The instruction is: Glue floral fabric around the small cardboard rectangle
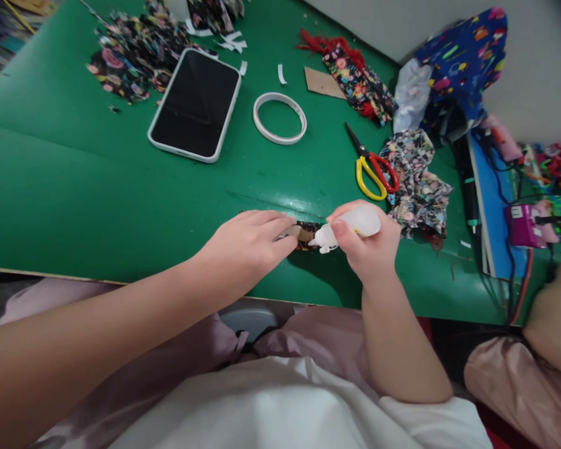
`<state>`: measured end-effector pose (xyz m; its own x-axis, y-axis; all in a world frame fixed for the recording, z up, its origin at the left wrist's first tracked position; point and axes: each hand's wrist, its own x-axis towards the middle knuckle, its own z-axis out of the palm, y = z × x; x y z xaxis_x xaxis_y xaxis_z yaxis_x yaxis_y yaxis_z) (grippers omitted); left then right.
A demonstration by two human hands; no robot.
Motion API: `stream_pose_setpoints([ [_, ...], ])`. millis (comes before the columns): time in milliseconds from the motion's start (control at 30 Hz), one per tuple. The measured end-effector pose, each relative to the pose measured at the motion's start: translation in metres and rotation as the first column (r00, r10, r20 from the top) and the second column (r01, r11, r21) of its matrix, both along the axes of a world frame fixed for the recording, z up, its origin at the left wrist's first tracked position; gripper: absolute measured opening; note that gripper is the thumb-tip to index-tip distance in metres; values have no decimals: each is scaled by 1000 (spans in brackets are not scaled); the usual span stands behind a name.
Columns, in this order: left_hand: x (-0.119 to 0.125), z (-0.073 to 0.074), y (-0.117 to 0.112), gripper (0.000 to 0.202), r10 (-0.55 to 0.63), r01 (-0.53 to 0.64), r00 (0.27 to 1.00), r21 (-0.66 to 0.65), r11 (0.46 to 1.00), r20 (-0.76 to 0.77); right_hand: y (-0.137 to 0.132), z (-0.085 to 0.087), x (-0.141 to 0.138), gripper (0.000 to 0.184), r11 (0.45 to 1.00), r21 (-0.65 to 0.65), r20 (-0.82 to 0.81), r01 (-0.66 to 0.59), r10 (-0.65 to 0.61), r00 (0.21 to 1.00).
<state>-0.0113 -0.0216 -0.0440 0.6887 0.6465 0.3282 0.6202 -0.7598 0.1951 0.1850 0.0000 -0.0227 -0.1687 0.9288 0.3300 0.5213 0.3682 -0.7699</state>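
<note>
Pinched between thumb and fingers of the right hand [376, 252], a white squeeze bottle [363, 219] tilts leftward, its long axis slanting down to a nozzle at the visible right end of a dark floral strip [305, 236]. That strip lies left of this grip on the green table [103, 206], running roughly side to side. The left hand [250, 249] is nearer, fingers over it; whether they pinch or merely press, I can't tell.
</note>
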Motion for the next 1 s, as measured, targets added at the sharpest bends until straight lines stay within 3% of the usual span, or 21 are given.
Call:
stream_pose_setpoints([
  [667,0,-1,1,22,-4,4,1000,-37,999,-3,0,2,2,20,995,78,82,-67,60,995],
  [833,0,-1,1,24,-10,10,1000,-31,999,5,-1,3,4,19,988,144,23,-56,54,998],
  [1000,0,-2,0,25,14,-14,1000,15,1000,20,-3,3,9,17,992,87,42,-89,85,995],
])
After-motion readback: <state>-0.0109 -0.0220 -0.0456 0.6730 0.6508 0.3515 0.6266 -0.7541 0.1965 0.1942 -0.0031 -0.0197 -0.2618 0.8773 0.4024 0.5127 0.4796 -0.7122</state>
